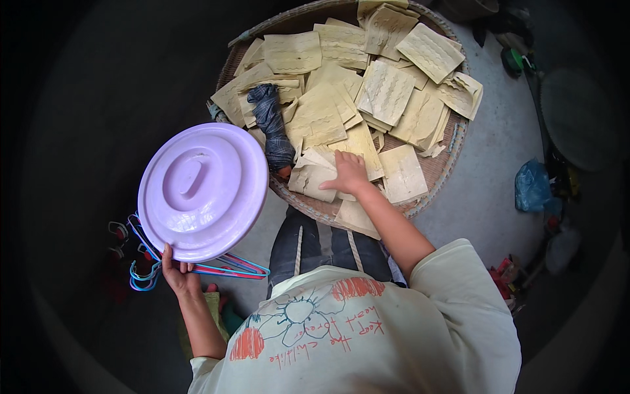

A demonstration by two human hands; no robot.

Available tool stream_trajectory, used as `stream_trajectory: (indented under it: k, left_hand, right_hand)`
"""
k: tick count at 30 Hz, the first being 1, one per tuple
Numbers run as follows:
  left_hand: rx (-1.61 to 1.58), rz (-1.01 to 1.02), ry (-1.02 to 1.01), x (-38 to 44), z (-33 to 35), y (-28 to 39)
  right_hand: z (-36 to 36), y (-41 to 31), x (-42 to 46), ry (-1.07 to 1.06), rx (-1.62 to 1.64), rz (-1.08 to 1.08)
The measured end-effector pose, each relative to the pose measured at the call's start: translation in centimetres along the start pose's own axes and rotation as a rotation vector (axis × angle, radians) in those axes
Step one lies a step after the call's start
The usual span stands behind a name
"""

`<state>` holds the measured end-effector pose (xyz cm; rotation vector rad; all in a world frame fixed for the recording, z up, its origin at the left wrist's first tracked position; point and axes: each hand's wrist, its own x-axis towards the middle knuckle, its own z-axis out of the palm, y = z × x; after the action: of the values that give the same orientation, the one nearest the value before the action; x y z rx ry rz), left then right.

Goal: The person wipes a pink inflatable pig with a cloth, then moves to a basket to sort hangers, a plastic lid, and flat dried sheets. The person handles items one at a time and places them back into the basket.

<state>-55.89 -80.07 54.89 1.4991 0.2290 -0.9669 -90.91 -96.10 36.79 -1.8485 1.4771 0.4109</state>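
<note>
At the left, my left hand (181,276) grips the lower rim of a round lilac plastic lid (221,172), thumb on its upper face. Several coloured clothes hangers (231,270) show just beneath the lid, by the fingers; whether the hand holds them too is unclear. My right hand (350,173) rests on yellowish rough paper sheets (315,177) at the near side of a large round woven tray (445,167), its fingers spread. Stacks of similar sheets (315,115) cover most of the tray. A rolled dark plaid cloth bundle (271,123) lies on them at the left.
On the grey concrete floor (492,187) to the right lie a blue plastic bag (532,186), a green round object (513,61) and red items (507,271). A yellow-green sack (214,310) is beside my left forearm. The far left is dark.
</note>
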Motion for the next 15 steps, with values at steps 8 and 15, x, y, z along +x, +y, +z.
stream_trajectory:
  k: [8, 15]
  left_hand:
    - [-0.013, -0.006, 0.043, -0.2, -0.8, -0.2]
    - [-0.045, 0.007, 0.05, -0.3, -1.3, -0.3]
  right_hand:
    - [4.3, -2.2, 0.9, 0.366, 0.214, -0.174]
    - [2.8, -4.7, -2.8, 0.148, 0.408, 0.173]
